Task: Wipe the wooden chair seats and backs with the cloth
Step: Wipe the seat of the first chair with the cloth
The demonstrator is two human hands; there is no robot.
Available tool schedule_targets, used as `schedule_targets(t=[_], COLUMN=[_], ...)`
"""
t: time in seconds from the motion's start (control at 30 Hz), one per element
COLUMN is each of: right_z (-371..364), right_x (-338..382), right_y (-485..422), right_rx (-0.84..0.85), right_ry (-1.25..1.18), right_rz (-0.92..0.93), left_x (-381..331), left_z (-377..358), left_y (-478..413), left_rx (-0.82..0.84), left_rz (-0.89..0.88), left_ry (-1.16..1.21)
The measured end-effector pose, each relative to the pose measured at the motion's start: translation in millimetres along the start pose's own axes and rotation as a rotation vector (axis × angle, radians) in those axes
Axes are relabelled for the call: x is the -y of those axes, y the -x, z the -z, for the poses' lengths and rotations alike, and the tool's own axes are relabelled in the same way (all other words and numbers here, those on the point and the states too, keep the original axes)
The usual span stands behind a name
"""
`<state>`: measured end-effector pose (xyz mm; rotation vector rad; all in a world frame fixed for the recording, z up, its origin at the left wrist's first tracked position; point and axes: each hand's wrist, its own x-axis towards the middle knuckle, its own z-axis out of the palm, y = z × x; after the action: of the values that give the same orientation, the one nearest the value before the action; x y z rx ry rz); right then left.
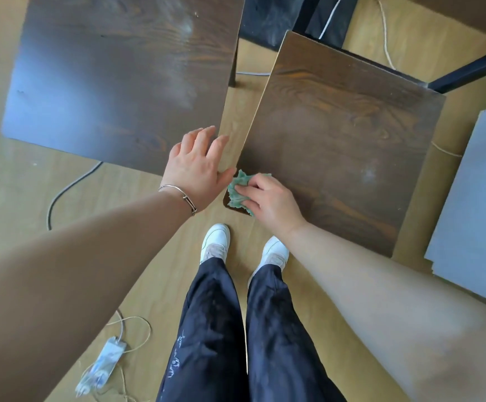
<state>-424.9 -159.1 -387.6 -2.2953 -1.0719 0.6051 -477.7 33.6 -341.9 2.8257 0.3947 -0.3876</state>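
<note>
Pinching the green cloth (240, 188) on the near left corner of the right-hand seat (352, 146), the right hand (267, 198) has that seat stretching ahead and rightward; the left hand (199, 166) hovers beside, spread and empty.

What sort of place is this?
Likely an indoor room, maybe an office or canteen: two dark wooden chair seats on a pale wood-look floor, loose cables and a corded white box lying on it, grey boards at right.
</note>
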Motion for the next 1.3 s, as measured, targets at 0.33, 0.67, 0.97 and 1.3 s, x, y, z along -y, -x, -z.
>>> schedule_targets(t=[0.33,0.67,0.97,1.3], right_z=[-5.5,56.0,146.3,139.5], right_x=[5.1,-45.3,-131.0,-125.7], right_y=[33.7,-45.8,-146.3,-135.2], right_rx=[0.099,-0.103,-0.295,-0.352], right_ry=[0.046,0.078,0.080,-0.060], right_rz=[0.038,-0.146,-0.475,-0.554], left_x=[-7.3,-30.8,-64.8,-67.8], left_z=[6.3,7.4,31.2,22.3], left_y=[19.5,-30.8,-129.2,-119.6], left_rx=[0.025,0.046,-0.037,-0.009], left_rz=[0.011,0.061,-0.009,-0.033], left_ry=[-0.033,-0.089,-0.063,-0.045])
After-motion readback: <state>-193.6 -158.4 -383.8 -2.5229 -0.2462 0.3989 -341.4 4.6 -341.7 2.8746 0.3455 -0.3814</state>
